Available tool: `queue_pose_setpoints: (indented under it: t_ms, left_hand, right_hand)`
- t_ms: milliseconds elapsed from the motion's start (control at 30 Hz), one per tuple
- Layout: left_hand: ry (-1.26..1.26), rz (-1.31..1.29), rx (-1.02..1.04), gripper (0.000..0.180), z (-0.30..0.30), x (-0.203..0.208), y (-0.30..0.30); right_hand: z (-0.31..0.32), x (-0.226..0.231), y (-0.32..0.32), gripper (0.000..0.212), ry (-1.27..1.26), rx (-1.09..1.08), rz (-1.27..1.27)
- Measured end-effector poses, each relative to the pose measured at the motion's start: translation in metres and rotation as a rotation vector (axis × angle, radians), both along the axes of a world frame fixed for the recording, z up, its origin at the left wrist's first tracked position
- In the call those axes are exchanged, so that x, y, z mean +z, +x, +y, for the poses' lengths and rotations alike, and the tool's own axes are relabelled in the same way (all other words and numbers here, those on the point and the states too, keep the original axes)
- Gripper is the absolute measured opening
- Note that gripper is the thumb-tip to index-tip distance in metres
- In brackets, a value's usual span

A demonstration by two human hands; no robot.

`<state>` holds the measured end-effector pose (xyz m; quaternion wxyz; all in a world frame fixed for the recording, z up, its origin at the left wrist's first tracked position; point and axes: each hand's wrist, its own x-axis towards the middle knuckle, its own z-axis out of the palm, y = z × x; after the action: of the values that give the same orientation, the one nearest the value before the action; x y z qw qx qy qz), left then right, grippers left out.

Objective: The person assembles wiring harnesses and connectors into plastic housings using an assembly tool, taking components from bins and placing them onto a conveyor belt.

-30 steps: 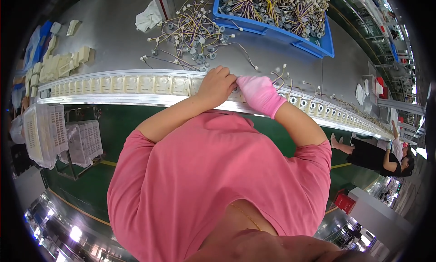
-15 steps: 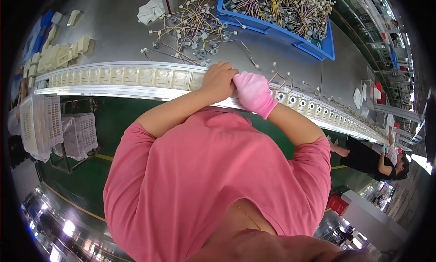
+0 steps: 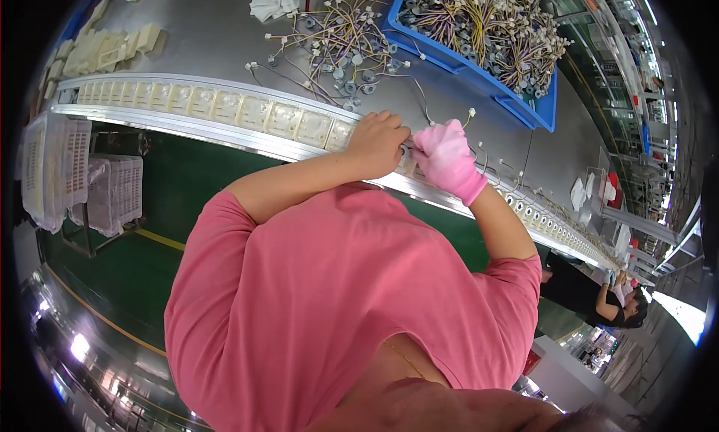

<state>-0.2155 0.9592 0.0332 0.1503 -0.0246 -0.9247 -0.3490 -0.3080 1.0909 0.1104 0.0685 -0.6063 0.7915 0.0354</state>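
My bare left hand [image 3: 377, 146] rests over the metal rail [image 3: 247, 140] with its fingers curled and closed. Whatever sits under the fingers is hidden. Close beside it, my right hand [image 3: 449, 162], in a pink glove, is closed at the same part of the rail; its fingertips are hidden. A small part with a dark ring [image 3: 405, 150] shows in the gap between both hands. Square cream plastic housings [image 3: 281, 120] stand in a row along the rail to the left. Right of my glove, the housings [image 3: 528, 212] carry dark round parts with wires.
A blue bin [image 3: 509, 106] full of wired connectors stands beyond the rail. Loose wire harnesses [image 3: 348, 50] and a white cloth [image 3: 275, 1] lie on the grey table. Cream parts [image 3: 112, 48] are piled far left, above white crates [image 3: 112, 196]. Another person [image 3: 592, 293] works far right.
The view has tilted and shifted. My hands have moved rightward along the rail and are slightly farther apart, with a dark-ringed part now showing between them.
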Motion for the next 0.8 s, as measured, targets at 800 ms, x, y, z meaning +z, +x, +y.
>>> queue_pose_setpoints:
  t_ms: [800]
  left_hand:
    - [0.229, 0.304, 0.189, 0.062, -0.040, 0.012, -0.034]
  right_hand:
    - [-0.072, -0.022, -0.091, 0.017, -0.128, -0.474, -1.327]
